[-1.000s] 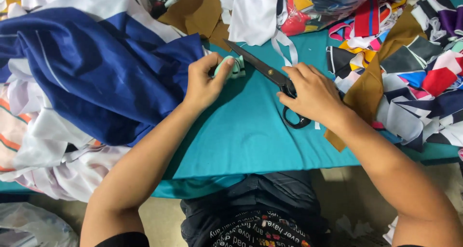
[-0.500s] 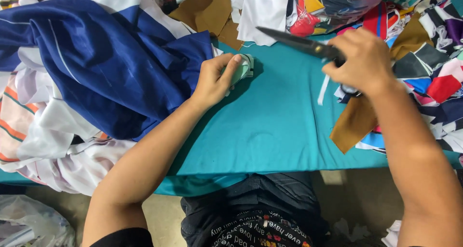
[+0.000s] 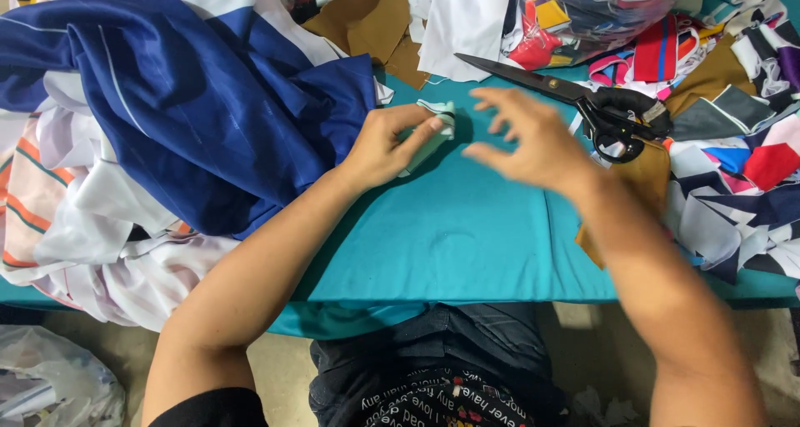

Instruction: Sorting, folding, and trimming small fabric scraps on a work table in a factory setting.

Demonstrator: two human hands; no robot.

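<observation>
Scissors (image 3: 575,98) set down since half a second ago; right hand (image 3: 529,139) now empty over the teal cloth (image 3: 450,227).
Head view: left hand (image 3: 387,144) pinches a small folded cloth scrap (image 3: 437,119) beside the blue garment (image 3: 183,102); right grip released, fingers spread and blurred, scissors lying just beyond on the table by the scrap pile (image 3: 733,135).

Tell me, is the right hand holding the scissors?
No. The right hand hovers open above the teal cloth, while the scissors lie apart on the table.
</observation>
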